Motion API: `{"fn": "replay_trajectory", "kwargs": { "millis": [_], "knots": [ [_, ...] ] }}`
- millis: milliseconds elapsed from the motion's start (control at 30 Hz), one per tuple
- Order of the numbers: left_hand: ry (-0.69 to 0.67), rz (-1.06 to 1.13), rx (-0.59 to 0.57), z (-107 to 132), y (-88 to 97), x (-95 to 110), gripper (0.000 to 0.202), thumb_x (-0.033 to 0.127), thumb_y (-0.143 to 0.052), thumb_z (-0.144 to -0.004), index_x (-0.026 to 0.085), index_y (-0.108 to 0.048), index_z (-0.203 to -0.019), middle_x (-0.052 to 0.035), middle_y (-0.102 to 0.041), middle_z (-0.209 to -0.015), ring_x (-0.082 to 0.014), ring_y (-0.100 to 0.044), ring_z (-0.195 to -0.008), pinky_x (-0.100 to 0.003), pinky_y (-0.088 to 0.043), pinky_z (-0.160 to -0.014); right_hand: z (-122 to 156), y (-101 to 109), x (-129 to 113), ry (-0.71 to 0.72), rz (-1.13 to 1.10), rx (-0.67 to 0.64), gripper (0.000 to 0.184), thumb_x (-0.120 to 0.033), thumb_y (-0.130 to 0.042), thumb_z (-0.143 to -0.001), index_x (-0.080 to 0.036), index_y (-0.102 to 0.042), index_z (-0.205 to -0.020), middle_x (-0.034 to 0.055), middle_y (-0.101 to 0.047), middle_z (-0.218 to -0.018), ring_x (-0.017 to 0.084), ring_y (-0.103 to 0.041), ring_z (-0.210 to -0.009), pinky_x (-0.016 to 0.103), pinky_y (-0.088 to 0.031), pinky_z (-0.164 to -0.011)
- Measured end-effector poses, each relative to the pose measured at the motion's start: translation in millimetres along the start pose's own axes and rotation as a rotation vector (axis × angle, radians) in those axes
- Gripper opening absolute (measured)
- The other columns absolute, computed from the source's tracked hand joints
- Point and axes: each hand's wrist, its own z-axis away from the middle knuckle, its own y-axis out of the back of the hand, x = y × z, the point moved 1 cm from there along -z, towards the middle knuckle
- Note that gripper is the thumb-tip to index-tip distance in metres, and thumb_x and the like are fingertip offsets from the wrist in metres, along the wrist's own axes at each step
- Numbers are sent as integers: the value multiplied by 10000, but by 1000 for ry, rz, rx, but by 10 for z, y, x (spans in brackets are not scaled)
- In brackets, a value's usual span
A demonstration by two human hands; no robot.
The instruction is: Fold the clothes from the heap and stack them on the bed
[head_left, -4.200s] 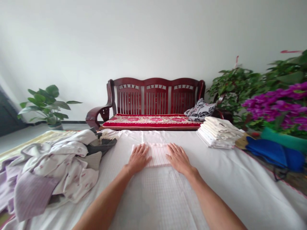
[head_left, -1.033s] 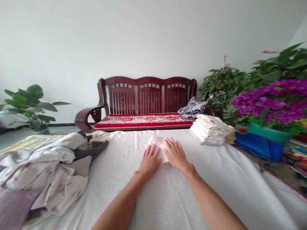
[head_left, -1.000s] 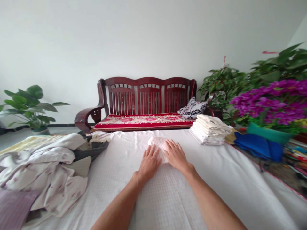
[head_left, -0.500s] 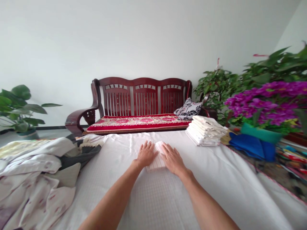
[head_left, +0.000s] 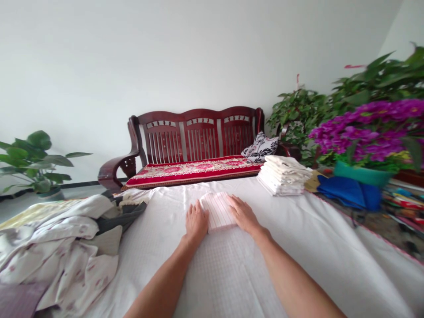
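Note:
A folded pale pink striped cloth (head_left: 218,212) lies flat on the white sheet (head_left: 225,274) in front of me. My left hand (head_left: 196,221) rests along the cloth's left edge, fingers stretched forward. On the opposite side, my right hand (head_left: 244,214) lies with its fingertips on the right edge of the cloth, fingers extended. Neither hand grips anything. Further back on the right stands a stack of folded white cloths (head_left: 284,176).
A loose heap of clothes (head_left: 62,243) covers the left side. Behind the sheet is a wooden bench (head_left: 198,137) with a patterned cushion (head_left: 261,148). At right are purple flowers (head_left: 367,128), a blue cloth (head_left: 347,192) and assorted small items.
Both hands have moved from on top of the folded cloth out to its sides, the left one leftward, the right one rightward. More of the cloth shows. The camera view has tilted slightly.

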Motion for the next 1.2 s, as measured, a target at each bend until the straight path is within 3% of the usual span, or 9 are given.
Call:
{"fn": "replay_trajectory", "kwargs": {
  "millis": [167,333,500,600,700,833,933,1067,1200],
  "knots": [
    [57,156,-82,64,74,57,691,258,-516,-920,70,-283,-1544,-235,-617,-1368,-307,-581,-1286,-393,-429,-1046,-24,71,-29,-91,-61,32,520,-325,-382,-984,-149,-492,-1462,137,-539,-1489,232,-496,-1368,382,-358,-1142],
    [335,772,-108,-2,91,105,770,230,-664,-813,115,-332,-1498,-153,-691,-1188,-216,-701,-978,-267,-512,-757,-19,122,-55,-146,-104,30,510,-335,-394,-972,-168,-517,-1439,118,-582,-1450,230,-540,-1320,366,-371,-1125],
    [416,1092,-244,49,141,228,364,321,-759,-712,94,-656,-976,4,-628,-654,-133,-589,-547,-211,-414,-497,12,156,-63,-158,-95,163,527,-314,-504,-916,-133,-540,-1410,150,-592,-1427,249,-520,-1333,383,-380,-1128],
    [430,1182,-259,80,172,327,243,301,-751,-695,121,-642,-817,15,-601,-604,-123,-568,-534,-215,-430,-508,45,243,-195,-15,-122,285,426,-260,-499,-909,-163,-640,-1300,120,-621,-1390,247,-505,-1332,396,-345,-1158],
    [454,1259,-240,67,249,410,245,313,-743,-702,139,-628,-831,26,-580,-602,-118,-562,-538,-222,-446,-524,66,337,-465,67,-326,197,371,-322,-437,-970,-214,-699,-1208,88,-697,-1274,233,-584,-1234,389,-388,-1121],
    [393,1347,-190,49,506,477,293,321,-731,-740,150,-632,-955,15,-616,-703,-106,-583,-592,-212,-476,-565,57,444,-874,-38,-906,27,538,-598,-478,-949,-242,-633,-1322,73,-655,-1356,270,-569,-1288,422,-418,-1102],
    [214,1433,-242,74,758,503,292,326,-692,-810,170,-634,-1051,1,-651,-793,-112,-624,-658,-230,-529,-641,34,490,-1074,-68,-1371,-45,645,-633,-587,-876,-254,-550,-1396,80,-656,-1349,279,-628,-1214,421,-502,-1007],
    [163,1465,-367,95,945,429,310,274,-688,-845,153,-642,-1127,-66,-714,-913,-151,-692,-773,-290,-572,-767,2,365,-1043,-158,-1563,-79,613,-495,-657,-804,-221,-569,-1345,91,-741,-1151,283,-703,-1032,407,-567,-860],
    [229,1359,-317,52,866,154,352,262,-695,-836,137,-668,-1163,-114,-735,-1007,-179,-712,-854,-307,-567,-805,-32,94,-742,-424,-1346,-25,444,-418,-545,-808,-167,-667,-1153,110,-765,-1050,261,-717,-957,364,-575,-796]
  ]
}}
